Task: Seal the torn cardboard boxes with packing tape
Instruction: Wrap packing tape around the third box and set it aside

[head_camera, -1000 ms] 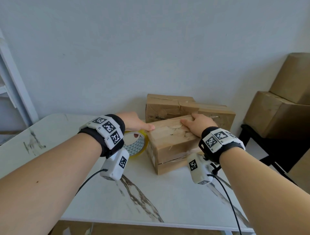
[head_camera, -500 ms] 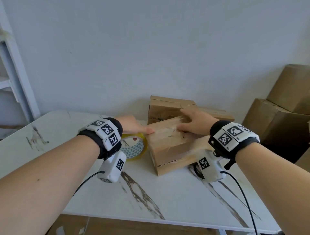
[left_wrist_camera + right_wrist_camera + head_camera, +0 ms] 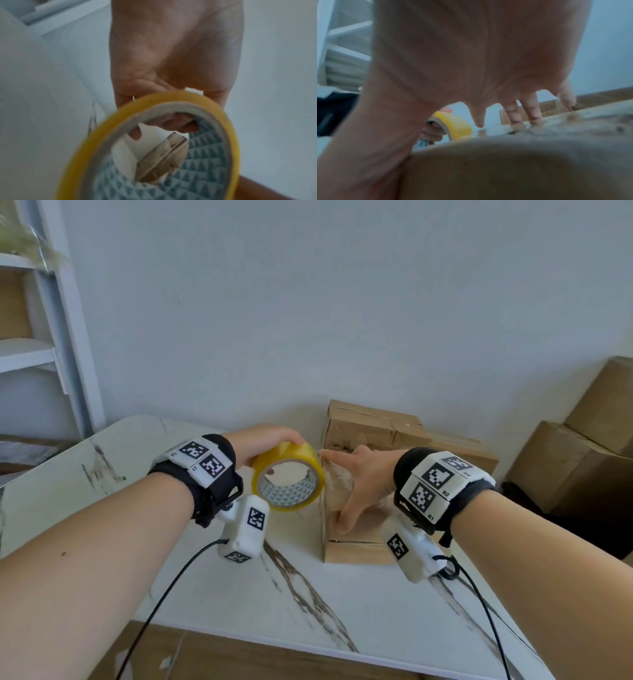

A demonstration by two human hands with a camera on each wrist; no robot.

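My left hand (image 3: 263,440) grips a yellow packing tape roll (image 3: 287,474) by its top and holds it above the table, just left of the near cardboard box (image 3: 356,549). My right hand (image 3: 356,474) lies spread on that box's top left corner, fingers straight, thumb down the front face. A second, torn cardboard box (image 3: 370,422) stands behind it against the wall. In the left wrist view, the tape roll (image 3: 96,135) fills the lower frame. In the right wrist view, my fingers (image 3: 532,111) press a glossy strip on the box top, with the tape roll (image 3: 458,125) beyond.
The white marbled table (image 3: 239,594) carries both boxes. A white shelf unit (image 3: 51,337) stands at the far left. Large brown cardboard boxes (image 3: 582,457) are stacked to the right of the table. Cables hang from both wrist cameras.
My left hand has lifted the tape roll off the table and tilted it up. My right hand has slid left to the near box's left corner.
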